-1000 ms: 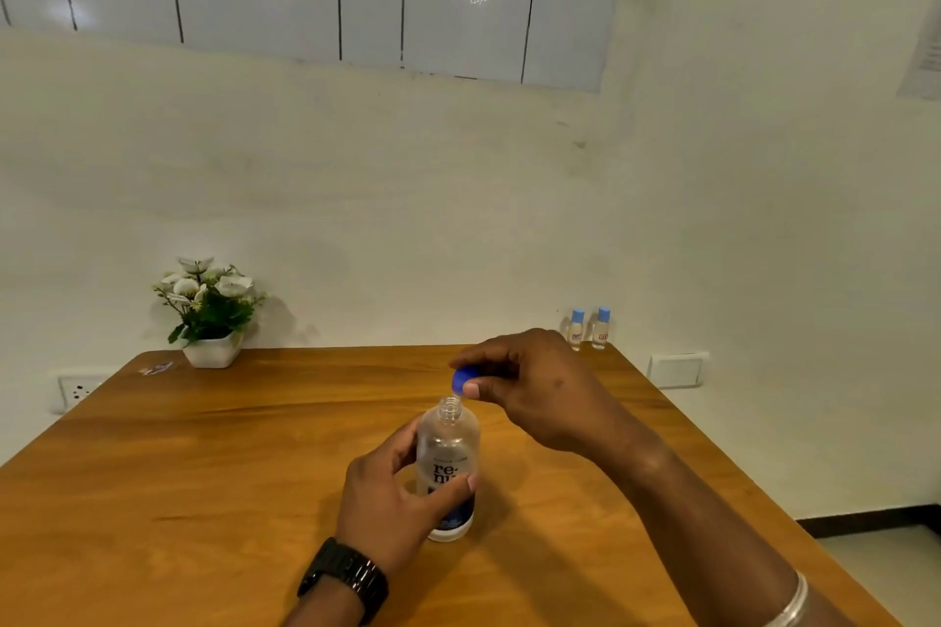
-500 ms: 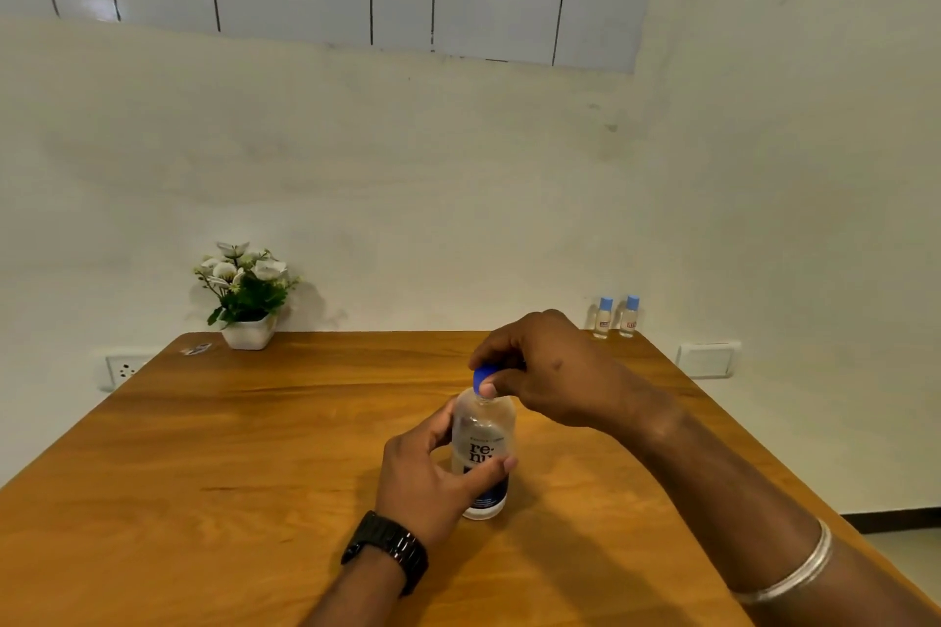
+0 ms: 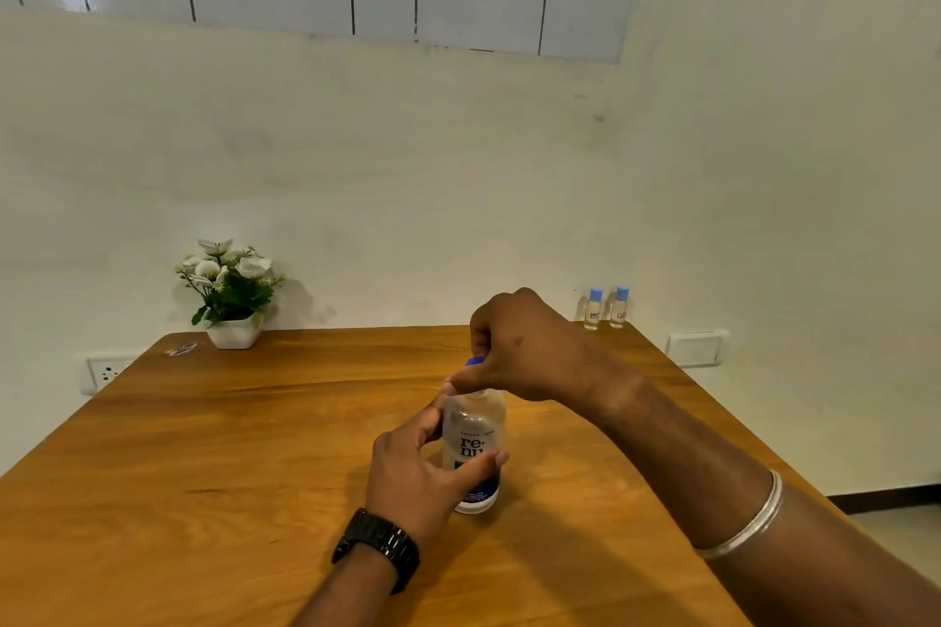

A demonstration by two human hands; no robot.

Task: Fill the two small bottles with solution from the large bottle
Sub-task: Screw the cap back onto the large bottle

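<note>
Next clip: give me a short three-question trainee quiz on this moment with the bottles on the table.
1. True or false: the two small bottles stand at the table's far right edge, caps on.
2. What does the right hand pinch? A) the blue cap B) a small bottle C) the flower pot
3. Which hand grips the body of the large bottle, which stands upright?

Key: 1 true. 2 A, at the large bottle's mouth. 3 the left hand.

Left hand (image 3: 417, 468) grips large bottle (image 3: 474, 448); right hand (image 3: 519, 346) apparently pinches cap (image 3: 473, 362) (blue)
</note>
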